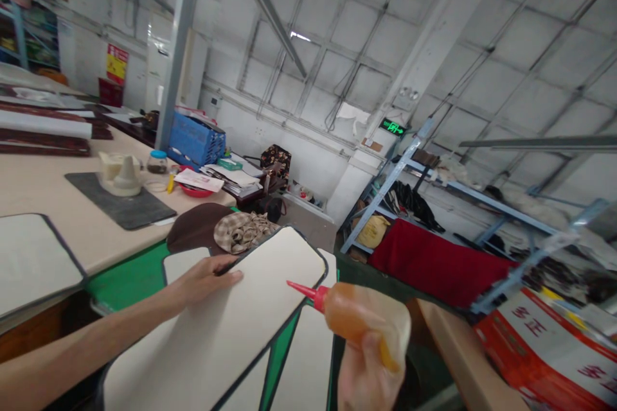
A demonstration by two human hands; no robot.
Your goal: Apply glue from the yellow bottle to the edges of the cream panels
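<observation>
My left hand (205,282) grips the upper left edge of a cream panel (241,308) with a dark border, thumb on its face and fingers behind. The panel is tilted in front of me. In my right hand (369,369) is a squeeze bottle (369,318) of amber liquid, its red nozzle pointing left over the panel's upper right part. Whether the tip touches the panel I cannot tell. More cream panels (308,359) with dark edges lie beneath and beside it, over a green surface (130,276).
At the left a table (29,186) bears a black mat (144,209), a tape dispenser (126,176), a jar (157,162) and a blue crate (195,138). A metal rack (385,196) stands at the right, near a red and white box (544,347) and a stool (193,225).
</observation>
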